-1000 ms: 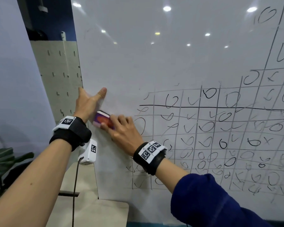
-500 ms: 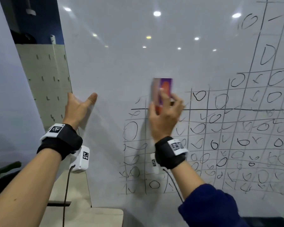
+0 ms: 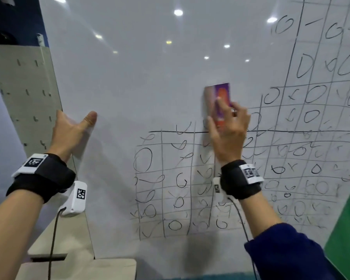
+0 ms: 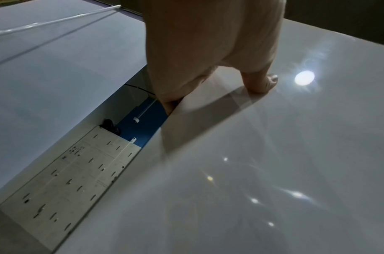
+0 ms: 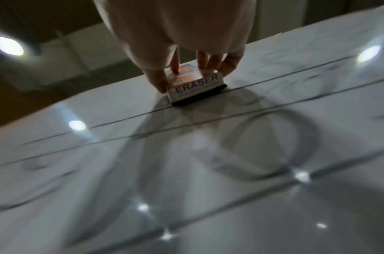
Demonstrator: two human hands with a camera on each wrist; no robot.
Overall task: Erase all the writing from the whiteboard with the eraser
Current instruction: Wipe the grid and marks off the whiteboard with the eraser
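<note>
The whiteboard point(image 3: 150, 77) stands upright, its left and top parts wiped bare. A hand-drawn grid of circles and ticks point(image 3: 182, 182) fills its lower middle and right. My right hand point(image 3: 226, 126) grips the purple and orange eraser point(image 3: 221, 98) and presses it upright against the board at the grid's top rows. In the right wrist view the eraser point(image 5: 197, 87), marked ERASER, sits felt-down on a drawn line, pinched by thumb and fingers point(image 5: 210, 60). My left hand point(image 3: 75, 122) grips the board's left edge, thumb point(image 4: 262, 82) on the front, fingers behind.
A beige perforated panel point(image 3: 22, 87) stands behind the board's left edge, before a dark blue wall. A pale tabletop point(image 3: 79, 267) lies below the board. A green surface point(image 3: 348, 229) borders the board at the lower right.
My right hand has swept the eraser from beside the left hand up and rightward onto the grid's top rows, wiping marks there. The left hand stays on the board's edge.
</note>
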